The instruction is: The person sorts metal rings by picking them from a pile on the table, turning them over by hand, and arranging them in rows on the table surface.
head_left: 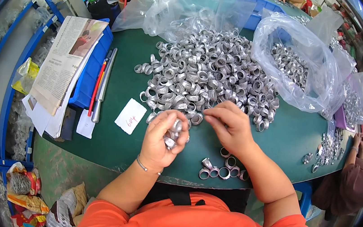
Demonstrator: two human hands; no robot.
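Silvery rings [205, 69], jumbled heap (some hand-held), on green table [286, 150]

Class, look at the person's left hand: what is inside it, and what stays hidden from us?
Several silvery rings show inside the curled left hand. Its fingers and thumb cover part of the cluster, so the full number cannot be told.

The green table [281, 151] carries a heap of silver rings [212, 69] across its middle, a small ring cluster [224, 172] by the near edge, a white card [131, 116] and blue tray [91, 81] toward the left edge, a clear bag [313, 97] toward the right.
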